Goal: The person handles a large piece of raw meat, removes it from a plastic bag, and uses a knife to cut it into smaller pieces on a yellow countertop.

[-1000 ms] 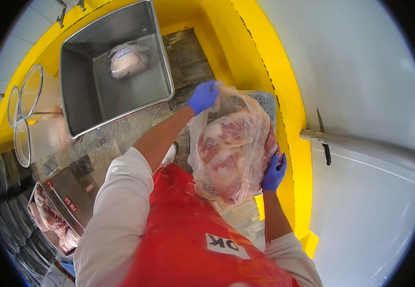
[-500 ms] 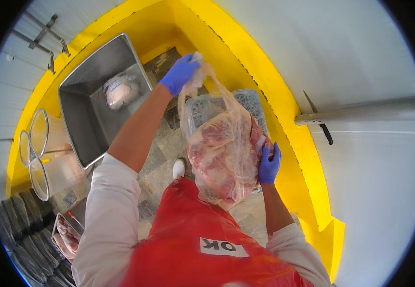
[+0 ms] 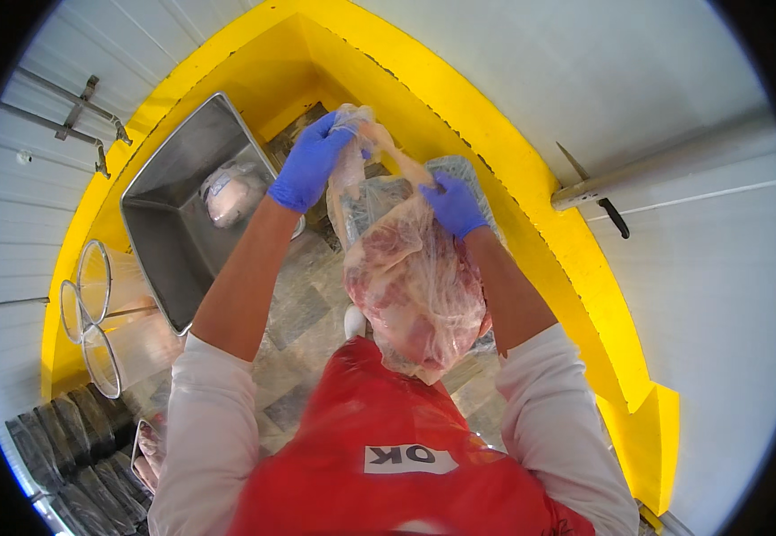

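A large piece of raw red and pale meat [image 3: 410, 304] hangs in front of my apron inside a clear plastic bag [image 3: 346, 170]. My left hand [image 3: 310, 163], in a blue glove, is closed on the bunched upper edge of the bag. Also blue-gloved, my right hand [image 3: 453, 204] pinches the other side of the bag's mouth, above the meat. Between the two hands the bag's opening is stretched. Behind the meat, partly covered by it, stands a plastic-lined grey container [image 3: 457, 167].
A deep steel tub [image 3: 157, 246] at the left holds a smaller bagged piece of meat [image 3: 231, 195]. Yellow low walling [image 3: 544, 219] curves around. A black-handled knife [image 3: 614, 217] sits behind a pipe [image 3: 674, 168] at right. Metal hoops [image 3: 95, 279] carry clear bags at far left.
My right hand has left the meat's lower right side and moved up to the bag's mouth, gripping it. My left hand has come slightly left and down, still holding the bag.
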`<state>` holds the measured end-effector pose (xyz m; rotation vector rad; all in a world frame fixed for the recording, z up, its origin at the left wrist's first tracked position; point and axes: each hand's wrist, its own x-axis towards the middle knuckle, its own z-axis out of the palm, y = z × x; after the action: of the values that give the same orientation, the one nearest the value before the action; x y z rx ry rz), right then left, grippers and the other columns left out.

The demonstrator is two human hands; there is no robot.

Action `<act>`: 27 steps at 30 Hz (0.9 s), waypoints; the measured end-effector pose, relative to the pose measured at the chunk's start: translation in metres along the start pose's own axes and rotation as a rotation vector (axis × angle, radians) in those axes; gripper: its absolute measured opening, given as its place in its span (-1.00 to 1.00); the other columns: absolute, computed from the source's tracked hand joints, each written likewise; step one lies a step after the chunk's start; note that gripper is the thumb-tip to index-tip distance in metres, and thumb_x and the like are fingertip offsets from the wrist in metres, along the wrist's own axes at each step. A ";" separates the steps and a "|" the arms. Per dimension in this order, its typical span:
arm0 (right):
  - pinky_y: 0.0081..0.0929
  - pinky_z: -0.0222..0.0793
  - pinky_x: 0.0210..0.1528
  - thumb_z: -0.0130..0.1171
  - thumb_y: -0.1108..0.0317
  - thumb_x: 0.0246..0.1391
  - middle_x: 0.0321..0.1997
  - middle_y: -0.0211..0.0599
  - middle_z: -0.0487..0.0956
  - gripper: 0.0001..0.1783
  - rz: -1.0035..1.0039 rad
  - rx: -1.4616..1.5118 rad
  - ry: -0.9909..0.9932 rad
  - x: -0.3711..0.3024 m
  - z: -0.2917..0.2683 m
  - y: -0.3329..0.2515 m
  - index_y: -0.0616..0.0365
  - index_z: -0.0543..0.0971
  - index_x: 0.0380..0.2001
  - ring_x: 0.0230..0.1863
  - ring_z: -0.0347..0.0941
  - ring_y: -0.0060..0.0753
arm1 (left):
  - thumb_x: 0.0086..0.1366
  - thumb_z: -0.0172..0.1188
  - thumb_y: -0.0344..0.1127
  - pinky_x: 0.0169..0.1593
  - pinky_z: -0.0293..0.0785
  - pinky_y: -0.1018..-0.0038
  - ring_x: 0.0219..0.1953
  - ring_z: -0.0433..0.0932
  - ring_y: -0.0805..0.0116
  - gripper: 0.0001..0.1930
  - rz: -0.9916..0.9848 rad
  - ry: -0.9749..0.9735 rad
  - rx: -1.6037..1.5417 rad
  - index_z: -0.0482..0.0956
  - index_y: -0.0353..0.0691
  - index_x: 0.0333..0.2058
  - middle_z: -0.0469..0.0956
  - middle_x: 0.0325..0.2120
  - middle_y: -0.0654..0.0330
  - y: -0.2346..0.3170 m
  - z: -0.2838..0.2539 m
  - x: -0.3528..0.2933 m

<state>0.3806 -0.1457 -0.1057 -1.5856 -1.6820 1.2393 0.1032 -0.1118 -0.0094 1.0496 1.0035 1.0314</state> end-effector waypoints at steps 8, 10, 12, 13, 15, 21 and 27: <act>-0.50 0.46 0.02 0.18 0.48 0.24 -0.22 -0.30 0.63 -0.80 -0.199 0.203 0.176 -0.082 -0.013 -0.013 0.29 0.59 -0.09 -0.14 0.47 -0.53 | 0.33 0.40 -0.22 0.18 0.50 0.33 0.10 0.55 0.28 -0.35 0.066 -0.067 0.406 0.39 -0.32 0.31 0.59 0.08 0.15 -0.047 0.015 -0.074; -0.50 0.46 -0.01 0.16 0.51 0.23 -0.23 -0.32 0.62 -0.80 -0.264 0.268 0.189 -0.082 -0.008 -0.021 0.27 0.60 -0.09 -0.15 0.47 -0.54 | 0.28 0.43 -0.24 0.19 0.49 0.23 0.16 0.55 0.14 -0.34 0.455 -0.113 0.835 0.44 -0.25 0.31 0.59 0.13 0.08 -0.085 0.036 -0.085; -0.51 0.47 -0.02 0.13 0.54 0.20 -0.24 -0.35 0.62 -0.79 -0.305 0.279 0.195 -0.080 -0.010 -0.033 0.28 0.61 -0.10 -0.15 0.47 -0.55 | 0.25 0.42 -0.26 0.16 0.48 0.17 0.13 0.56 0.03 -0.45 0.533 -0.146 0.932 0.55 -0.24 0.20 0.62 0.09 0.06 -0.093 0.071 -0.087; -0.51 0.47 -0.03 0.11 0.56 0.18 -0.25 -0.37 0.62 -0.77 -0.317 0.253 0.186 -0.080 -0.014 -0.042 0.30 0.61 -0.10 -0.16 0.48 -0.56 | 0.24 0.41 -0.26 0.15 0.48 0.14 0.12 0.57 -0.03 -0.50 0.577 -0.161 0.978 0.60 -0.23 0.15 0.64 0.07 0.04 -0.096 0.086 -0.086; -0.51 0.49 -0.04 0.08 0.57 0.14 -0.26 -0.36 0.63 -0.73 -0.250 0.199 0.190 -0.076 -0.019 -0.044 0.33 0.62 -0.10 -0.16 0.50 -0.56 | 0.22 0.39 -0.28 0.10 0.50 0.11 0.05 0.57 -0.11 -0.63 0.396 -0.138 1.041 0.68 -0.22 0.00 0.68 -0.03 0.02 -0.117 0.103 -0.082; -0.35 0.51 -0.08 0.17 0.40 0.16 -0.29 -0.07 0.67 -0.76 -0.176 0.165 0.380 -0.069 -0.023 -0.059 0.27 0.64 -0.14 -0.24 0.59 -0.27 | 0.38 0.29 -0.26 -0.16 0.51 0.33 -0.28 0.58 0.30 -0.79 0.010 0.035 0.529 0.69 -0.30 -0.18 0.68 -0.36 0.21 -0.132 0.114 -0.071; -0.22 0.53 0.05 0.22 0.35 0.11 -0.18 0.05 0.69 -0.66 -0.203 0.050 0.392 -0.050 -0.058 -0.042 0.22 0.69 -0.06 -0.09 0.64 0.04 | 0.46 0.22 -0.26 -0.29 0.43 0.50 -0.35 0.43 0.58 -0.74 -0.198 0.098 0.012 0.68 -0.38 -0.15 0.58 -0.37 0.38 -0.095 0.148 -0.065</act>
<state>0.4190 -0.1742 -0.0324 -1.4716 -1.5019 0.8016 0.2481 -0.2182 -0.0638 0.8966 1.1693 0.9221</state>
